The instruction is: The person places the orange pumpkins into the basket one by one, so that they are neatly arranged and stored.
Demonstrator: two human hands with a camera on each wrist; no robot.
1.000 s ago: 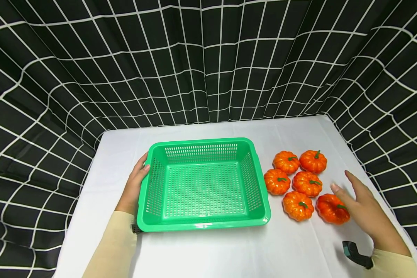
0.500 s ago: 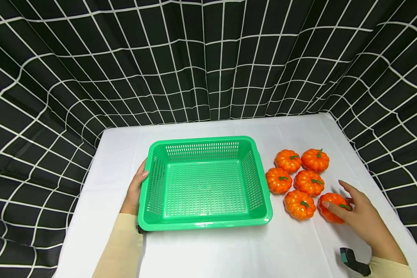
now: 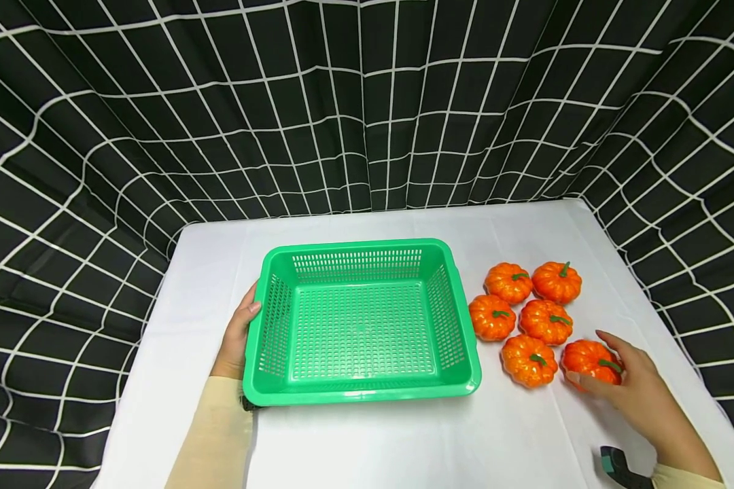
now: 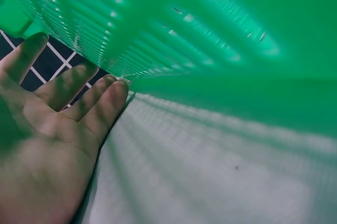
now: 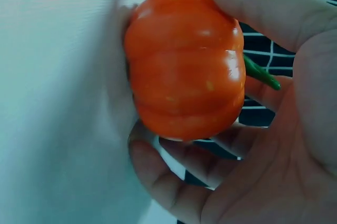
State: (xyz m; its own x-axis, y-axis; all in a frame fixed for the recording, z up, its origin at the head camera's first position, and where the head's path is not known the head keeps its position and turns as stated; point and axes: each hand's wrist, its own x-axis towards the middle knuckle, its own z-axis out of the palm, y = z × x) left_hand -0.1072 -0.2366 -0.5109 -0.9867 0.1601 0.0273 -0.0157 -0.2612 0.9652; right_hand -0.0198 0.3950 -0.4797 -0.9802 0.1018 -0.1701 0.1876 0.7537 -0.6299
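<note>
A green plastic basket (image 3: 361, 333) with slotted walls sits on the white table. My left hand (image 3: 237, 336) rests at its left side, thumb by the rim; the left wrist view has the relaxed fingers (image 4: 108, 103) against the outer wall. At the right, my right hand (image 3: 639, 387) grips an orange toy pumpkin (image 3: 589, 360) with a green stem. Up close, the thumb (image 5: 253, 3) lies over one side of this pumpkin (image 5: 184, 66) and the fingers curl round the other. It is close to the tabletop.
Several more orange pumpkins (image 3: 529, 361) stand grouped between the basket and my right hand. A white cloth (image 3: 367, 448) covers the table. Black curtains (image 3: 367, 102) with a white grid enclose the back and both sides.
My right hand has come down and left onto the nearest right pumpkin, and its thumb and fingers have closed round it. My left hand has slid slightly down the basket's side.
</note>
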